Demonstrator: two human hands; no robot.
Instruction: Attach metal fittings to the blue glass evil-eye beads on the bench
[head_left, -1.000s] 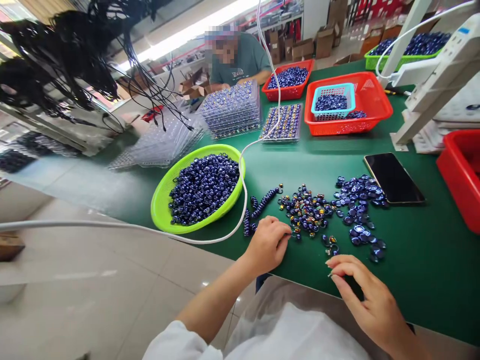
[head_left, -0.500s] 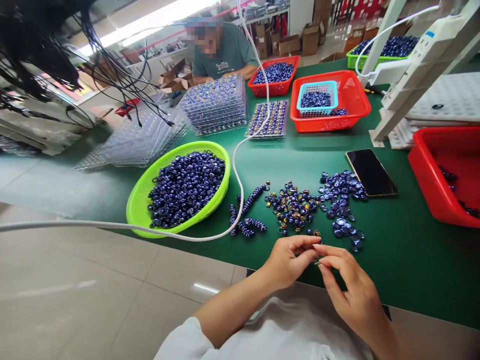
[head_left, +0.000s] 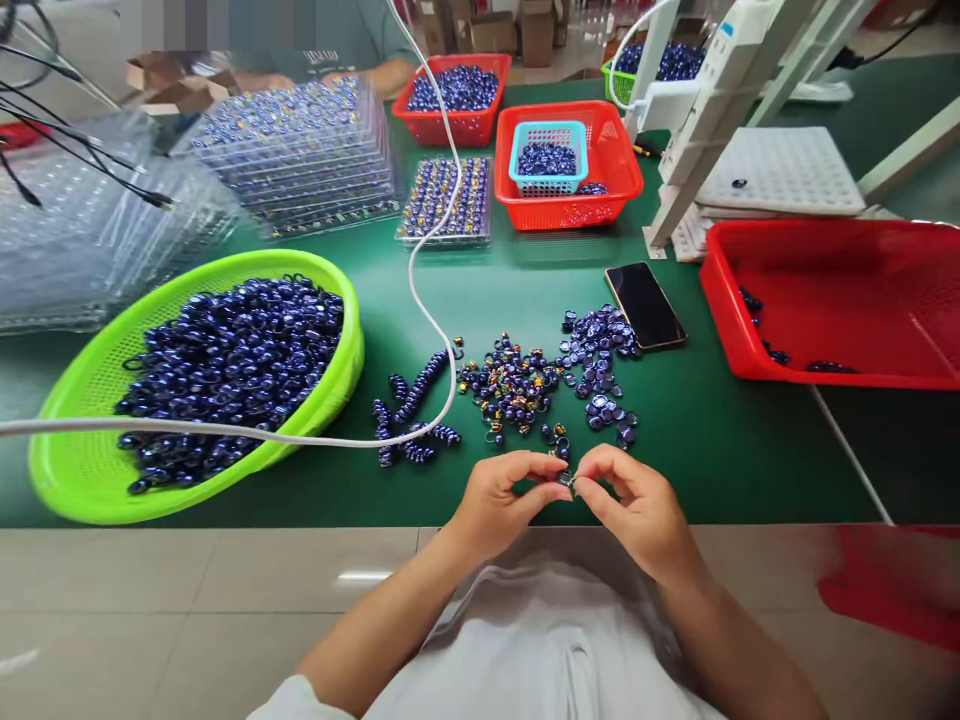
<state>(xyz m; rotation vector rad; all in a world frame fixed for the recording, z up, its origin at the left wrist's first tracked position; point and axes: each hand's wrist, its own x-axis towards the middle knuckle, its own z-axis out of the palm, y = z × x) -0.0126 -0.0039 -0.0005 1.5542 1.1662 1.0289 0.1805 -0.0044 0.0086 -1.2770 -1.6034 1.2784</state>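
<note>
My left hand [head_left: 502, 500] pinches a small dark shiny ring-like piece [head_left: 565, 479] between thumb and fingers, just above the table's near edge. From the other side, my right hand [head_left: 637, 510] has thumb and fingertips closed at the same piece; whatever lies between them is too small to make out. Beyond my fingertips lies a loose heap of blue and gold ring-like pieces [head_left: 517, 385]. To its right are flat round blue caps [head_left: 596, 345], and to its left several stacked rows of blue rings [head_left: 420, 388].
A green basket [head_left: 349, 370] full of blue rings stands left, crossed by a white cable [head_left: 412, 270]. A phone [head_left: 645, 305] lies near a red bin [head_left: 720, 300]. Behind are stacked clear trays [head_left: 300, 170], a filled tray [head_left: 448, 200] and red baskets [head_left: 630, 180]. A person sits opposite.
The view has turned, so the table looks straighter and its contents sit further left. My right hand's fingers have drawn together at the small piece, beside my left fingertips.
</note>
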